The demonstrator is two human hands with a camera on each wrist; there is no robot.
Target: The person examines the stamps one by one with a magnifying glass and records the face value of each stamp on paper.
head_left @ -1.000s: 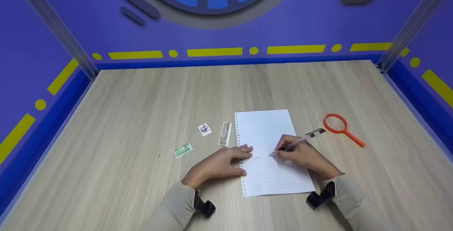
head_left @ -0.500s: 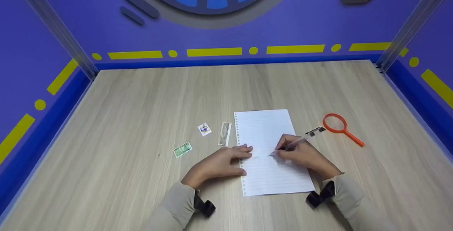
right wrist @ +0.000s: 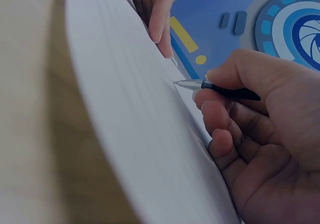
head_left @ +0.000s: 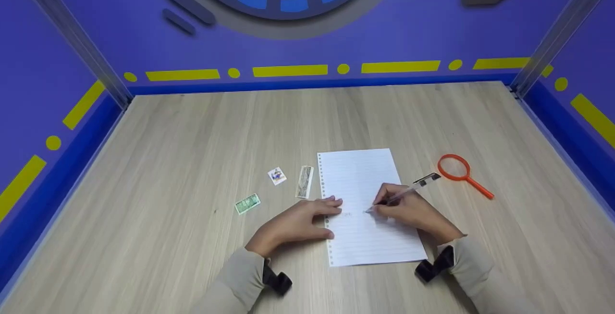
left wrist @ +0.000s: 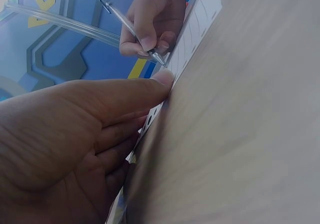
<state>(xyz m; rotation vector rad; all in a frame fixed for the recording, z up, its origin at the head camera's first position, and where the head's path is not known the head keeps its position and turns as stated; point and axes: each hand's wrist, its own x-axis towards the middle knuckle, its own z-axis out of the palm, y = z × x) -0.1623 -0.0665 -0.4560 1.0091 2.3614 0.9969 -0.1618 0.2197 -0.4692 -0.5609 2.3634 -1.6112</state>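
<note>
A lined sheet of paper [head_left: 360, 174] with punched holes down its left side lies on the wooden table. My right hand [head_left: 408, 208] pinches a clear pen [head_left: 418, 185] near its tip, which meets the page around mid-height. Faint writing [head_left: 347, 214] shows left of the tip. My left hand [head_left: 298, 220] rests with extended fingers on the punched edge. In the right wrist view, the pen's silver tip [right wrist: 189, 84] points at the sheet, and the other fingers curl under the grip. The left wrist view shows my left thumb [left wrist: 162, 78] on the paper's edge.
Left of the paper lie a green stamp [head_left: 247, 204], a small white stamp with a coloured figure [head_left: 276, 176] and a long grey stamp [head_left: 304, 182]. An orange magnifying glass [head_left: 465, 174] lies to the right. Purple-blue panels [head_left: 307, 49] wall the table's back and sides.
The pen tip shifts only very slightly at the same spot on the page. My left hand, the paper, the stamps and the magnifying glass stay in place.
</note>
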